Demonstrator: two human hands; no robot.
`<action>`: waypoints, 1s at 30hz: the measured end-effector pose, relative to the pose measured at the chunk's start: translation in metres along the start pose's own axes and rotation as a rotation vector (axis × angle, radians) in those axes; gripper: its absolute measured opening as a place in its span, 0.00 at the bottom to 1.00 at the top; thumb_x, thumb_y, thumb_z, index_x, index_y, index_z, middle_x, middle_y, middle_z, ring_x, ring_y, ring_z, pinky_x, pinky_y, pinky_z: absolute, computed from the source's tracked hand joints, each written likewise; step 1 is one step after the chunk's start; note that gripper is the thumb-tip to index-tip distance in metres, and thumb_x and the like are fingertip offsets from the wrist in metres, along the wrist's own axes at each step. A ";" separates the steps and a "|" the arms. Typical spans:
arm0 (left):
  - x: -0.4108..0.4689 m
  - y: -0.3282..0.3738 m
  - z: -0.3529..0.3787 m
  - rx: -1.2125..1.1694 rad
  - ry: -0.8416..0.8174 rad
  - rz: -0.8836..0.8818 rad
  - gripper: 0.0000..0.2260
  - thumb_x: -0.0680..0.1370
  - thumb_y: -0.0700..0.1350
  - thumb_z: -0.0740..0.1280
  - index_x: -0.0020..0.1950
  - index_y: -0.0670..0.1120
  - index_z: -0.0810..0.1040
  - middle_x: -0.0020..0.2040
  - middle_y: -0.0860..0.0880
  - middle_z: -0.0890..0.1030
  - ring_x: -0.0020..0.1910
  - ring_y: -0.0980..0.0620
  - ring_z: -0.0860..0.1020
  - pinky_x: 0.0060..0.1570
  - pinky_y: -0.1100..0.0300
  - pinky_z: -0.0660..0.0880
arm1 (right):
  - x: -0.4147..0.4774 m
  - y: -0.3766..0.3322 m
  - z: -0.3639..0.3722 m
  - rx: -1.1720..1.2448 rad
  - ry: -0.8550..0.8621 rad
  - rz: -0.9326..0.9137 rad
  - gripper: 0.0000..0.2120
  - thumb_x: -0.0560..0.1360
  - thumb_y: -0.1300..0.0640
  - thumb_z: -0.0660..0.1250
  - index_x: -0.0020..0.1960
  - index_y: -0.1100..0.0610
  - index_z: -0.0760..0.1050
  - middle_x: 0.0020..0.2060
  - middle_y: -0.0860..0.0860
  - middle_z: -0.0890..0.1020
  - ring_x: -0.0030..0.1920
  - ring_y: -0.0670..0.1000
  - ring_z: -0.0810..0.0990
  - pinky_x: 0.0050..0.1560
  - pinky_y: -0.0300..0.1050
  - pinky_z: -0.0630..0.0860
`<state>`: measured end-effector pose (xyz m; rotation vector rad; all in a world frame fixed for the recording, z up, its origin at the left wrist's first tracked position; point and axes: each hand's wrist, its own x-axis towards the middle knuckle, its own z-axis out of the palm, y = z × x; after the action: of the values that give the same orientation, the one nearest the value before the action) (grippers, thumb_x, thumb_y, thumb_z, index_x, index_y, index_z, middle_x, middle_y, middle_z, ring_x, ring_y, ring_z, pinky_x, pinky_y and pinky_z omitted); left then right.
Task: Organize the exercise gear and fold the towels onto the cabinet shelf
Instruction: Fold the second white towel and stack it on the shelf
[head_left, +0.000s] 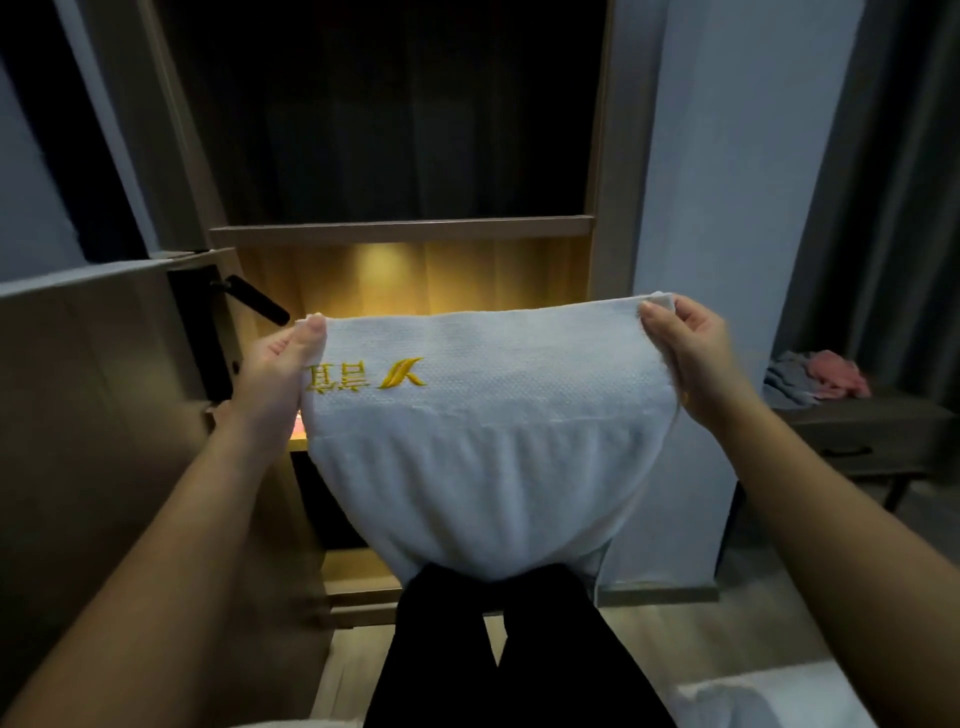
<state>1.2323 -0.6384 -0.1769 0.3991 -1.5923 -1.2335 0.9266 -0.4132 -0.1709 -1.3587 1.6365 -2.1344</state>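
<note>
I see the white towel (483, 441) stretched out before the lit cabinet (400, 231) - left hand (280, 364) fingers pinching its top left corner, right hand (696, 353) pinching the top right - yellow logo (366, 375) facing me.

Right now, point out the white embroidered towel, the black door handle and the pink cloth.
white embroidered towel (483, 467), head view, middle.
black door handle (257, 300), head view, lever.
pink cloth (840, 373), head view, top.
</note>
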 end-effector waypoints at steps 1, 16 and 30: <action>-0.011 0.009 -0.001 -0.027 -0.027 -0.011 0.14 0.79 0.52 0.63 0.46 0.48 0.87 0.42 0.46 0.86 0.42 0.50 0.84 0.42 0.58 0.81 | -0.010 -0.010 -0.001 0.021 -0.023 0.000 0.07 0.80 0.58 0.63 0.45 0.55 0.79 0.34 0.45 0.82 0.36 0.43 0.80 0.37 0.37 0.77; -0.082 0.106 -0.004 -0.215 -0.138 -0.099 0.19 0.75 0.56 0.65 0.54 0.42 0.84 0.52 0.39 0.84 0.51 0.42 0.83 0.48 0.51 0.82 | -0.083 -0.097 -0.019 0.206 -0.124 -0.028 0.16 0.78 0.51 0.61 0.57 0.64 0.72 0.47 0.61 0.77 0.46 0.55 0.78 0.47 0.48 0.76; -0.058 -0.165 0.002 0.324 0.127 -0.853 0.13 0.79 0.48 0.67 0.42 0.38 0.79 0.40 0.42 0.78 0.34 0.45 0.76 0.39 0.57 0.75 | -0.078 0.156 0.014 -0.218 0.015 0.816 0.09 0.78 0.53 0.66 0.51 0.58 0.79 0.44 0.55 0.83 0.42 0.53 0.82 0.39 0.45 0.76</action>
<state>1.2027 -0.6623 -0.3472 1.4425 -1.5515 -1.5102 0.9200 -0.4408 -0.3433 -0.5276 1.9983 -1.5104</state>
